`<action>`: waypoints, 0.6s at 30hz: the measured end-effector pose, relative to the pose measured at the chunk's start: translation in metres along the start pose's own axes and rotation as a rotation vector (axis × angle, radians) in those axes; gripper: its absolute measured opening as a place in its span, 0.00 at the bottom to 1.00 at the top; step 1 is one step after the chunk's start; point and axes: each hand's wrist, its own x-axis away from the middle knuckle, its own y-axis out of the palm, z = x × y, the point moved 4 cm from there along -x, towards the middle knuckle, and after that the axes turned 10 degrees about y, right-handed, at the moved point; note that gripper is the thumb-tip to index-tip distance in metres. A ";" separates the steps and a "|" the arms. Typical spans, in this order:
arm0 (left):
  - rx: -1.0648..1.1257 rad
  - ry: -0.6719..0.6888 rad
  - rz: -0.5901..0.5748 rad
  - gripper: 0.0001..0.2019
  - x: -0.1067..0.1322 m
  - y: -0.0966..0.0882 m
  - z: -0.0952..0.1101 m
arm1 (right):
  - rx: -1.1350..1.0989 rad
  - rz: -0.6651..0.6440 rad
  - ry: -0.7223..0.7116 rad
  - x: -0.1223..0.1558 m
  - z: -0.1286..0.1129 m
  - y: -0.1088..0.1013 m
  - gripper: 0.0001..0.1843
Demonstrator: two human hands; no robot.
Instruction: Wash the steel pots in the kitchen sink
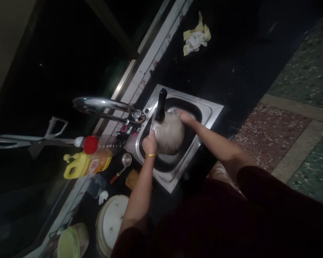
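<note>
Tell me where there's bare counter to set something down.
Bare: the dark counter between the sink and the crumpled cloth. Crowded: beside the faucet, with yellow jug, red-capped bottle and white plates. The pot, between left hand and right hand, fills the sink.

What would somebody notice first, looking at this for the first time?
A round grey black-handled pan sits in the steel sink mid-frame. The left hand grips its near rim and the right hand rests on its far side. Next comes the curved chrome tap left of the sink, with a yellow jug below it.
</note>
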 end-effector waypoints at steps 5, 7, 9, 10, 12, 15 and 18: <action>-0.019 0.041 0.002 0.33 -0.004 -0.001 -0.001 | 0.010 0.101 0.013 0.074 0.014 0.011 0.25; -0.018 0.054 0.005 0.33 -0.005 -0.001 -0.003 | 0.061 0.133 -0.086 0.125 0.011 0.026 0.26; -0.014 0.054 0.011 0.33 -0.006 0.000 -0.005 | 0.098 0.095 -0.143 0.138 0.006 0.034 0.27; -0.012 0.053 0.019 0.33 -0.006 0.000 -0.005 | 0.089 0.066 -0.129 0.125 0.004 0.032 0.26; -0.009 0.042 0.040 0.34 -0.005 -0.001 -0.005 | 0.013 0.017 -0.004 0.071 0.006 0.019 0.23; -0.009 0.024 0.049 0.34 -0.002 -0.003 -0.003 | -0.071 -0.108 0.103 -0.006 0.011 0.004 0.20; 0.005 0.020 0.039 0.33 -0.001 -0.006 -0.001 | -0.066 -0.077 0.016 0.007 0.011 0.003 0.22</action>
